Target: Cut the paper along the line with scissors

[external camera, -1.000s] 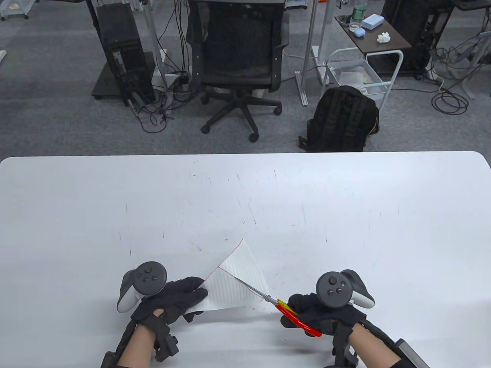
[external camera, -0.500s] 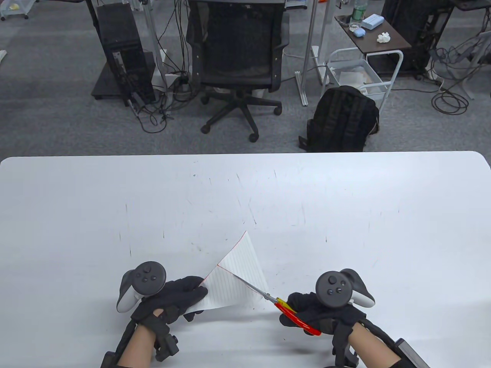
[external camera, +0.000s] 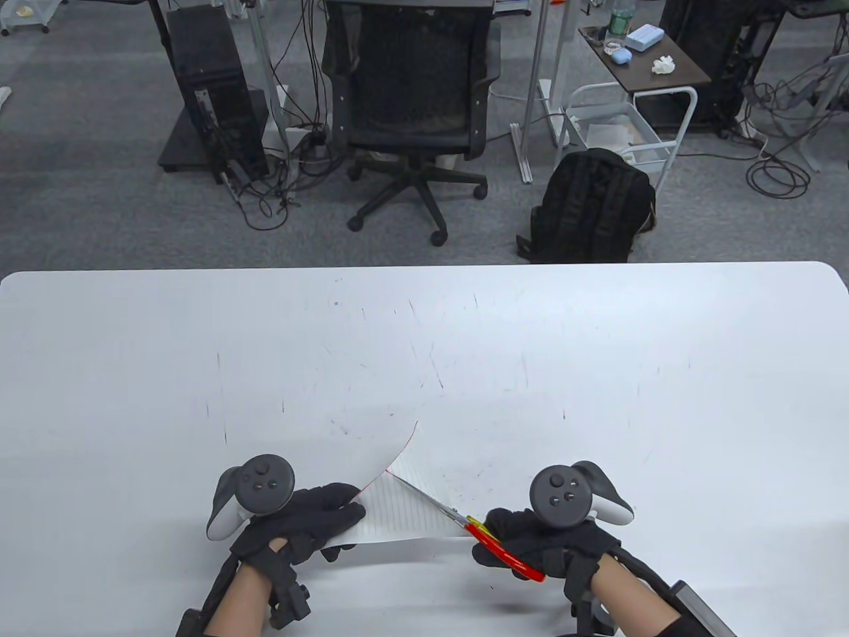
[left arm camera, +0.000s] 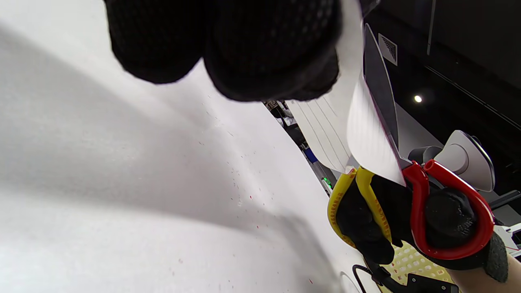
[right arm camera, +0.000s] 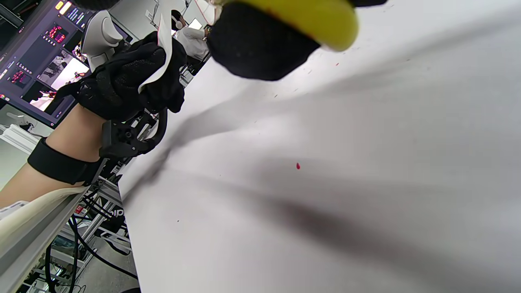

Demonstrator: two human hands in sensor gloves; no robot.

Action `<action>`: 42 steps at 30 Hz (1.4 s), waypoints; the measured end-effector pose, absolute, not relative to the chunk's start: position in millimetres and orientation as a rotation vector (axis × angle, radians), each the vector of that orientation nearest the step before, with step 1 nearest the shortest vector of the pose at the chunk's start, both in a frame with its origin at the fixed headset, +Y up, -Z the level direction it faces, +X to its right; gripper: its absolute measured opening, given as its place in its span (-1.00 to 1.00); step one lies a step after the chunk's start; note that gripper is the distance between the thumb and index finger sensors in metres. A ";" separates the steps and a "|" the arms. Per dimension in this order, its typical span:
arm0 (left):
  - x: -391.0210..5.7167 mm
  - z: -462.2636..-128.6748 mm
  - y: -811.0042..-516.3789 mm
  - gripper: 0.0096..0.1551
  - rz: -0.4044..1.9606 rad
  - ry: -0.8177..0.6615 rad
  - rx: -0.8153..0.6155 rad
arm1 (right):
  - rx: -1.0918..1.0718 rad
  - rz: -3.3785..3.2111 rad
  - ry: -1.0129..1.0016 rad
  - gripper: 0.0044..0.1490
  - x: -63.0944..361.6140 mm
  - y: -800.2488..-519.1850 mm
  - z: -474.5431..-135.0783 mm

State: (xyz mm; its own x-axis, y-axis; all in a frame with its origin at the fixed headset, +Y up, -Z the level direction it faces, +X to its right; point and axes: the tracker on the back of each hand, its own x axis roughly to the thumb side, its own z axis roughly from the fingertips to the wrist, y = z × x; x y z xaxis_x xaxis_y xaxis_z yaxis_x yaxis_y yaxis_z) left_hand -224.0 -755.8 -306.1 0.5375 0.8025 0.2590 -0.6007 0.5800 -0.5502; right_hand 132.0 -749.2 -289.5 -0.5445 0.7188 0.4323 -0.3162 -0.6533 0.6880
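A lined white paper with a red line is held above the white table near its front edge. My left hand grips the paper's left edge; it also shows in the left wrist view and the right wrist view. My right hand holds red and yellow scissors by the handles. The blades lie in the cut along the red line, their tip near the paper's top. The handles show close in the left wrist view.
Beyond the table's far edge stand an office chair, a black backpack, a computer tower and a small cart. The table carries faint pen marks.
The right-hand flap of paper, raised before, has dropped down and the scissors have moved left and forward along the line. Both hands shifted slightly toward the front edge.
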 end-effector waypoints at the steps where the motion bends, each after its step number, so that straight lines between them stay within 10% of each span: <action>1: -223.8 -306.0 -755.9 -0.60 0.865 -0.526 -0.427 | 0.954 2.199 0.731 -0.09 131.2 -749.2 -289.5; 42: -220.1 -303.3 -749.6 -0.60 0.794 -0.529 -0.411 | 0.926 2.190 0.644 -0.22 126.3 -753.6 -291.5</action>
State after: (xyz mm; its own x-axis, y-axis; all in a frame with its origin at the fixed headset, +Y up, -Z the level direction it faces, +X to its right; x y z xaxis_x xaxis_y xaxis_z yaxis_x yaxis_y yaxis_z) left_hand -220.1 -749.6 -303.3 0.5845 0.7579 0.2898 -0.5592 0.6351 -0.5329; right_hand 126.3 -753.6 -291.5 -0.5275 0.7323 0.4307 -0.3826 -0.6575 0.6491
